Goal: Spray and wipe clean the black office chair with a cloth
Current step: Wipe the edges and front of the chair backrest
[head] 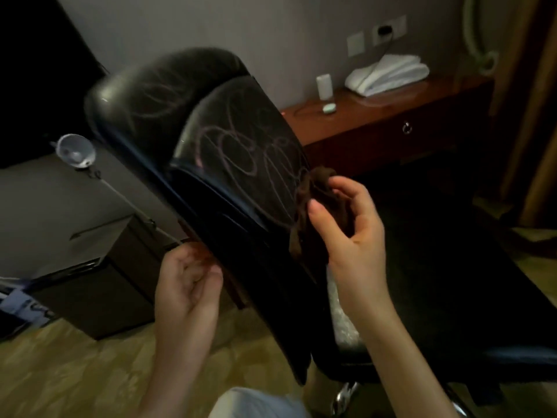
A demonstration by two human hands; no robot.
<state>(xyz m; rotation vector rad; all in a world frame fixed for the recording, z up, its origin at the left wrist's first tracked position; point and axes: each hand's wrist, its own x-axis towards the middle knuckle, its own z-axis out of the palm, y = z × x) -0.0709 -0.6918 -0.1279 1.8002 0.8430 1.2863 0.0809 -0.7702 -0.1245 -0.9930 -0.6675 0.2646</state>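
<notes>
- Black leather-look office chair [241,152], one. It fills the middle of the view. Pink looping scribble marks show on its backrest and on its padded headrest [156,86]. The lower backrest is dark and its detail is hard to make out.
- Chair axis: the backrest's long line runs from the headrest at upper left down to lower centre, leaning. The scribbled face is turned towards the camera and to the right. The seat [452,282] stretches right and is cut off by the frame edge.
- Chrome chair base [343,396], below the seat. Only a small part of it shows.
- Dark brown crumpled cloth [304,212], one, touching the backrest's right edge.
- Right hand [352,224], one. Its thumb and curled fingers pinch the cloth against the chair's right edge.
- Left hand [187,279], one, at the backrest's lower left edge. Its fingers are curled. Blur hides whether they grip anything, so I cannot tell.
- Reddish wooden desk [391,116], one, behind and right of the chair.
- Folded white towel [388,73], one, on the desk, well apart from the chair.
- White upright cylinder [324,86], one, on the desk just right of the backrest's top. I cannot tell what it is.
- Dark cabinet [90,282], one, left of the chair and partly cut off.
</notes>
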